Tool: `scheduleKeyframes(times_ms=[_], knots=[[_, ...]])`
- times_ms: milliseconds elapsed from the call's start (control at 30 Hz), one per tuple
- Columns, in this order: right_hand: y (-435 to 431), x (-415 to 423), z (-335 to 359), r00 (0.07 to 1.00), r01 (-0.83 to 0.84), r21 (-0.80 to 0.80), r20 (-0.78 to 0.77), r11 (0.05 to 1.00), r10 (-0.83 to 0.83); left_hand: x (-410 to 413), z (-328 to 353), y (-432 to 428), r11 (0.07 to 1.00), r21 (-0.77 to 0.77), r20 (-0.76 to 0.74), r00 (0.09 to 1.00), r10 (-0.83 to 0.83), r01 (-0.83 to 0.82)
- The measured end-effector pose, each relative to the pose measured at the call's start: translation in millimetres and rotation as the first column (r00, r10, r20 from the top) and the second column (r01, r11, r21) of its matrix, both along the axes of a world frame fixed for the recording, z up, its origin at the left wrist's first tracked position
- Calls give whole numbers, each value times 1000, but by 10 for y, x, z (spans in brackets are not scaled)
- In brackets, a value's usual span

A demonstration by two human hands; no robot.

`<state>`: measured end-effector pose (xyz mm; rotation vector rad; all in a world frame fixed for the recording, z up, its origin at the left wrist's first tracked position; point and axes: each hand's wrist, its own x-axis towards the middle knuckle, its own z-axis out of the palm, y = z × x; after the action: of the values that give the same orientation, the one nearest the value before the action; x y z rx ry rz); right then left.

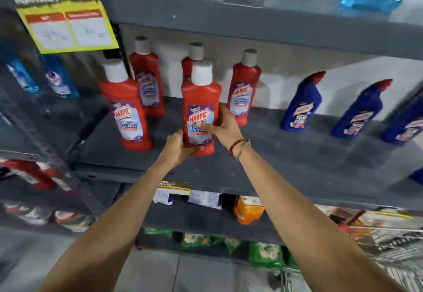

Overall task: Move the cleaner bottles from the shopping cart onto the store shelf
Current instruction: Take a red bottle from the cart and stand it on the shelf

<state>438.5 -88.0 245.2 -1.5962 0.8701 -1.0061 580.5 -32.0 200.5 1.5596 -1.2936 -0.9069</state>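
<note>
Grey metal makes up the store shelf (286, 152), its middle board carrying red cleaner bottles on the left and blue angled-neck bottles (302, 104) on the right. Four red bottles (124, 106) with white caps stand upright on that board. A fifth red bottle (201, 108) stands upright at the front, its base on or just above the board. The left hand (177, 148) wraps its fingers round the base; the right hand (225, 125) grips the side, thumb across the label.
</note>
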Motion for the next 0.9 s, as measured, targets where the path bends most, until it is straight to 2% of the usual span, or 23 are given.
scheduleKeyframes(times_ms=[167,333,467,600,667,767,833,900], knots=[[-152,347,-81,991,-46,-39,-130,998,40,269,-179,-108,997,-59,1,998,56,-56],[-191,490,-198,994,6,-3,-107,1000,-7,451,-214,-194,998,-36,94,994,52,-48],[-226,517,-239,989,5,-9,-147,1000,-6,547,-255,-260,998,10,142,988,54,-55],[-176,411,-287,986,4,16,-169,1000,-1,460,-276,-129,983,-14,179,967,183,-184],[-121,249,-305,990,63,20,-125,998,-60,309,-346,1,944,-109,136,936,325,-312],[-21,-195,-330,979,203,56,1,978,-204,-245,-405,267,819,-258,49,840,541,-513],[71,-591,-348,957,283,70,48,957,-287,-733,-355,413,802,-303,-25,846,533,-515],[163,-1102,-416,920,382,76,66,921,-387,-1239,-354,462,871,-325,4,920,391,-369]])
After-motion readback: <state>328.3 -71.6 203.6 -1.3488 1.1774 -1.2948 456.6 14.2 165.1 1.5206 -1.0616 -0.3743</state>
